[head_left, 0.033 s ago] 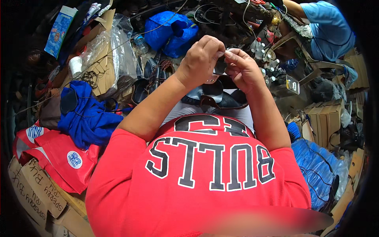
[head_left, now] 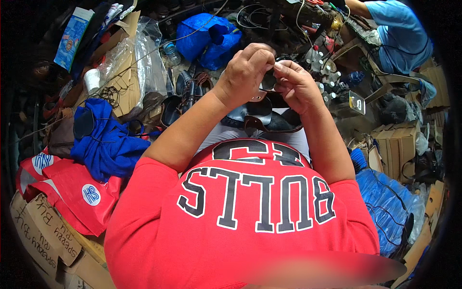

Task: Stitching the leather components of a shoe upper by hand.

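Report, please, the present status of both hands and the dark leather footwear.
Left hand, right hand: fingers pinched, almost meeting; anything held too small to tell. Dark leather footwear at the lap. Right hand partly hides it.

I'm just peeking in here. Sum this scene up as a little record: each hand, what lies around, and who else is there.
Left hand: raised, fingers curled, tips close to those of the right
Right hand: raised, thumb and fingers drawn together
Between the fingertips: too small to tell
Below the hands: dark, shoe-like item
Beyond the hands: blue plastic bag
To the left: blue cloth, red bag
Other person: upper right, light blue shirt
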A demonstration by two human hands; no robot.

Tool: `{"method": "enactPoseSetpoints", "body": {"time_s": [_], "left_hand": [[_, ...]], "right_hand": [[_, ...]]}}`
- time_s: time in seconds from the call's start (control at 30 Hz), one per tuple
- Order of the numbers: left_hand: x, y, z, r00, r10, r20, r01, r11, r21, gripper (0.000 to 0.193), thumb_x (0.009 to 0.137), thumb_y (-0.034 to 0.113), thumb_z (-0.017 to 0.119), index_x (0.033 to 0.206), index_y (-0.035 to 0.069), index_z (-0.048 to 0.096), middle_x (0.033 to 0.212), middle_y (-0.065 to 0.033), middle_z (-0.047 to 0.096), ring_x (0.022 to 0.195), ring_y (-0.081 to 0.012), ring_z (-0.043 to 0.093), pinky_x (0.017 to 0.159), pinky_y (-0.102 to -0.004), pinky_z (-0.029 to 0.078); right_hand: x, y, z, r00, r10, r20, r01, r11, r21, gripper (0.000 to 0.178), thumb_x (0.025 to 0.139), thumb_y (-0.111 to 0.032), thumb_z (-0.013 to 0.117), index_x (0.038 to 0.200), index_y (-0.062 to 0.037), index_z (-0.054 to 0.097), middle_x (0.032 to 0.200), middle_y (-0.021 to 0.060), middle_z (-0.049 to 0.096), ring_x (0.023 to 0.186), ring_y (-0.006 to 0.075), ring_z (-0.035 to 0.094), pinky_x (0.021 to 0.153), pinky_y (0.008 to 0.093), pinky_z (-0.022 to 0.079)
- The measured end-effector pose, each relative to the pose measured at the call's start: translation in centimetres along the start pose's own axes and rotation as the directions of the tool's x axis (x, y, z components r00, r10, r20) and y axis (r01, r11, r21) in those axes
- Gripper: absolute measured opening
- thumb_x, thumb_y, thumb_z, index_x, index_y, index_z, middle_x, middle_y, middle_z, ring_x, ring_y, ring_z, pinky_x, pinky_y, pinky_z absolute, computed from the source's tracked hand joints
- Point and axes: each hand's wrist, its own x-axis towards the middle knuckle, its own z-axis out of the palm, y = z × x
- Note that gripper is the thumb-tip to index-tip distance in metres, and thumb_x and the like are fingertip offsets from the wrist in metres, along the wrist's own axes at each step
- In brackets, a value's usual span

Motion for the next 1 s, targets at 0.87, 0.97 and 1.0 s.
{"method": "enactPoseSetpoints", "body": {"time_s": [0.87,0.97,1.0], "left_hand": [[-2.7,-0.2,0.0,0.827,-0.500,0.258,0.561,0.705,-0.433,0.013,0.085,0.007,0.064,0.096,0.002,0.065,0.084,-0.0024,0.063,0.079,-0.0085,0.057,0.069,-0.0227,0.046],[-2.2,0.0,-0.7,0.890,-0.400,0.220,0.447,0.859,-0.248,0.011,0.083,0.008,0.066,0.093,0.002,0.067,0.082,-0.0030,0.064,0.078,-0.0087,0.058,0.068,-0.0229,0.046],[-2.1,0.0,-0.9,0.926,-0.324,0.193,0.356,0.921,-0.159,0.010,0.082,0.008,0.067,0.090,0.002,0.067,0.081,-0.0030,0.064,0.078,-0.0087,0.058,0.068,-0.0231,0.046]], "right_hand": [[-0.9,2.0,-1.3,0.986,-0.166,0.013,0.166,0.974,-0.152,0.017,0.085,-0.015,0.065,0.097,-0.0032,0.063,0.082,-0.0001,0.060,0.065,0.0046,0.050,0.060,0.0181,0.039],[-1.2,1.6,-0.8,0.977,-0.203,0.070,0.215,0.922,-0.323,0.016,0.085,-0.016,0.066,0.095,-0.0029,0.064,0.081,0.0006,0.062,0.070,0.0046,0.053,0.062,0.0177,0.040],[-1.4,1.6,-0.6,0.972,-0.221,0.082,0.236,0.901,-0.363,0.016,0.085,-0.016,0.066,0.094,-0.0026,0.064,0.081,0.0005,0.062,0.070,0.0042,0.053,0.063,0.0173,0.040]]}}
